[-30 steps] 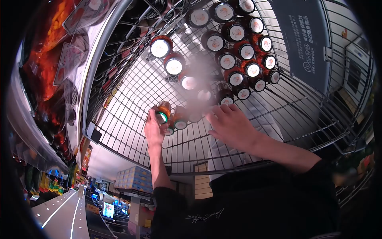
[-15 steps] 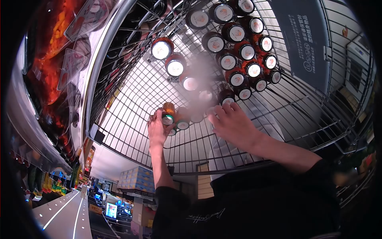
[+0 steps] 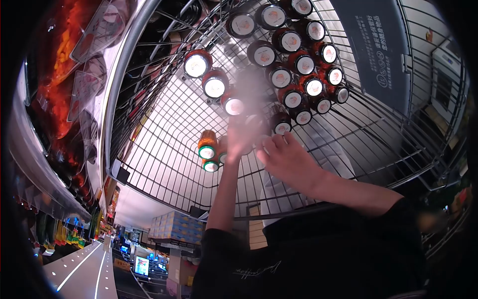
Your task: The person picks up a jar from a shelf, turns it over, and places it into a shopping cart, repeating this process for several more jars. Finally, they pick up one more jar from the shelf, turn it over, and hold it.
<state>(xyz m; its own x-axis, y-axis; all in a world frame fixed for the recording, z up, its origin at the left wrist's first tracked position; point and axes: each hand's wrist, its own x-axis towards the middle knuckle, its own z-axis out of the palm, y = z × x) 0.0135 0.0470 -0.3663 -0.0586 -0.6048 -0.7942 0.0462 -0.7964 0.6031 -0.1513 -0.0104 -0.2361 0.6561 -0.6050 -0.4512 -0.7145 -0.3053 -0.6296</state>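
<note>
My left hand (image 3: 241, 137) reaches into the wire shopping cart (image 3: 169, 174), among the jars at its middle. A hazy patch blurs its fingers, so I cannot see whether it grips a jar. My right hand (image 3: 289, 159) is just to the right with fingers curled; what lies under them is hidden. Beyond its fingertips stands a dark jar with a round white lid label (image 3: 282, 127). Left of my left hand are an orange jar with a green-rimmed lid (image 3: 206, 144) and a second green-rimmed jar (image 3: 210, 166). A red-brown jar (image 3: 233, 104) stands just above my left hand.
Several dark jars (image 3: 290, 41) stand grouped at the cart's far right. A grey sign panel (image 3: 376, 55) hangs on the cart's right side. Shelves with red packaged goods (image 3: 64, 74) border the left, and stacked blue boxes (image 3: 172, 226) show at lower left.
My left hand has left the orange green-rimmed jar and moved right, into the hazy middle. That jar now stands by itself beside the other green-rimmed jar. My right hand has hardly moved.
</note>
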